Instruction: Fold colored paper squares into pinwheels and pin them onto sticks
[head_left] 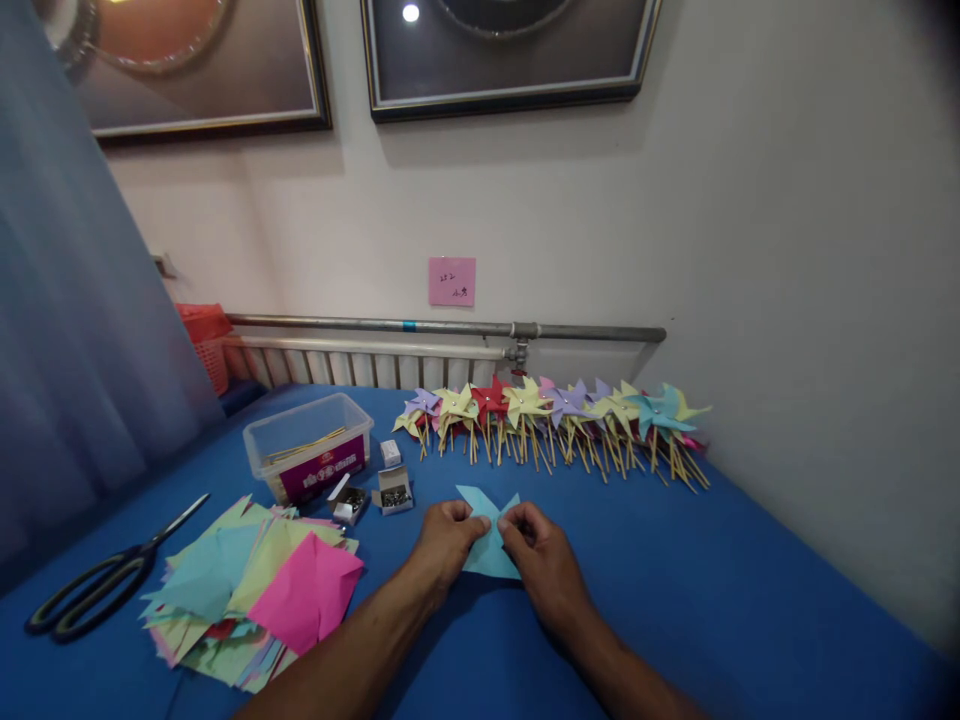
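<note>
Both of my hands meet over a light blue paper piece [487, 535] lying on the blue tabletop [675, 580]. My left hand [446, 540] pinches its left side, and my right hand [536, 550] pinches the middle from the right. The paper's points stick out above and below my fingers. What my fingertips hold besides the paper is hidden.
A row of finished paper pinwheels [555, 415] on sticks lies along the wall. A pile of coloured paper squares [255, 590] and black scissors [97, 585] lie at the left. A clear plastic tub with sticks [309, 450] and two small open boxes of pins [375, 495] stand behind.
</note>
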